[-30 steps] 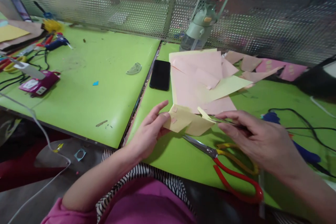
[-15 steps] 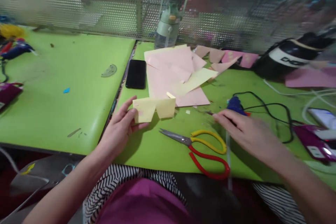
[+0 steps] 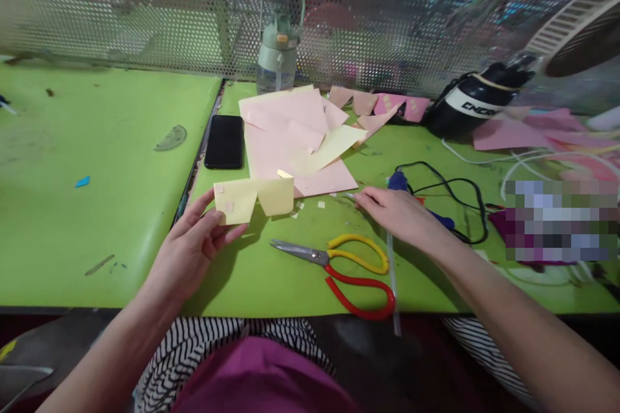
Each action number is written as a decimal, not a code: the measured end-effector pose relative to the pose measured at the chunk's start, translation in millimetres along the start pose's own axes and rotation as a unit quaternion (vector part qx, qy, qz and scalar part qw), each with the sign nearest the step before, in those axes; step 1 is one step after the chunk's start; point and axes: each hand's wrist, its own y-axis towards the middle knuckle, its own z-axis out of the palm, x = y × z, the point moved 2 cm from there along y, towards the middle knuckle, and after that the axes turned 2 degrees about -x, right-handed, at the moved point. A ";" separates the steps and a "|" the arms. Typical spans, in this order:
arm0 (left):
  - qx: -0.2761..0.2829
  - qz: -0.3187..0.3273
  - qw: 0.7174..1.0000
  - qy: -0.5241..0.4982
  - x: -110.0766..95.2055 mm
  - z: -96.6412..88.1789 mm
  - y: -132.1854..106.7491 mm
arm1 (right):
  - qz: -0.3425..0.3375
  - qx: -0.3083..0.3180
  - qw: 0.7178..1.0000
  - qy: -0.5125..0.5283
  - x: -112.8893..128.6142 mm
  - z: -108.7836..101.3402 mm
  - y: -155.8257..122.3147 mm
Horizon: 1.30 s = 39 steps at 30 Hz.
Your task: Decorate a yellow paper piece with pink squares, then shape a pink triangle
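My left hand pinches the lower left corner of a folded pale yellow paper, which carries small pink squares and rests on the green table. My right hand lies low on the table to the right, its fingers closed along a blue glue gun. The gun's thin tip pokes out toward the paper, and a clear glue stick trails back toward me. Scissors with red and yellow handles lie shut between my hands.
Pink and yellow sheets are spread behind the paper, with a black phone to their left. A green water bottle stands by the mesh screen. A black cable and a black bag lie to the right.
The view has swung right. My right hand pulled away from the yellow paper and dropped to the table with the glue gun. My left hand keeps hold of the paper.
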 end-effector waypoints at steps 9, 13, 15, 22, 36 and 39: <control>-0.011 -0.010 1.000 -0.001 -2.4 2.5 -1.9 | -0.014 -0.006 1.000 0.010 12.7 0.5 2.9; -0.004 -0.020 1.000 -0.002 -1.9 1.7 -1.6 | -0.049 -0.066 0.994 -0.065 11.5 -1.3 -1.9; -0.004 -0.021 1.000 -0.005 -2.1 1.8 -1.8 | -0.086 -0.111 0.983 -0.120 12.1 0.0 -5.3; 0.002 -0.023 1.000 -0.002 -3.5 3.1 -2.9 | -0.155 -0.145 0.967 -0.139 7.4 2.3 -13.2; 0.006 -0.029 1.000 -0.007 -3.8 3.5 -2.8 | -0.187 -0.182 0.946 -0.193 11.2 11.5 -5.6; 0.006 -0.033 0.999 -0.004 -3.5 3.9 -2.9 | -0.164 -0.184 0.956 -0.157 8.0 11.0 -4.3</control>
